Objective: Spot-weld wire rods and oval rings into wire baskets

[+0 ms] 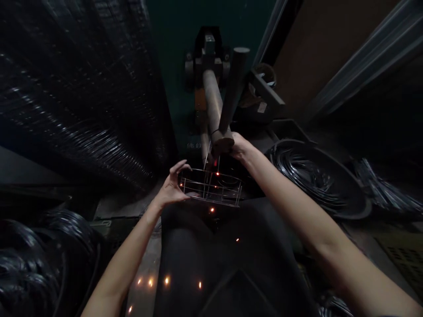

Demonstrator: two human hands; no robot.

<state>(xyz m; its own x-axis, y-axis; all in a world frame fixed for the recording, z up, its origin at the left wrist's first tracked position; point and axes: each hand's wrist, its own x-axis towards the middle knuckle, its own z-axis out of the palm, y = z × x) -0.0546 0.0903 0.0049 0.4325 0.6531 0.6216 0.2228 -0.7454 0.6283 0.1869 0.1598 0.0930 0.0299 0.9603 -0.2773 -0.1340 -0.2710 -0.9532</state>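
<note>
Just below the spot welder's tan electrode arm (213,101), a rectangular wire frame (211,187) held up between both hands, its far edge at the lower electrode tip, orange sparks (150,281) scattered over the dark machine top (224,264) on the near side. Left hand (173,187) clasping the frame's left end, fingers curled over the wires; right hand (240,147) at the far right corner, seemingly gripping the wire, fingers hidden behind the electrode. Joint welding in hand; next move calling for the frame held steady at the tip. Coiled black wire (313,176) to the right, a large dark wire roll (82,88) to the left. Faint characters on the green housing (194,145), too blurred to read; a small white label (262,107), likewise unreadable.
</note>
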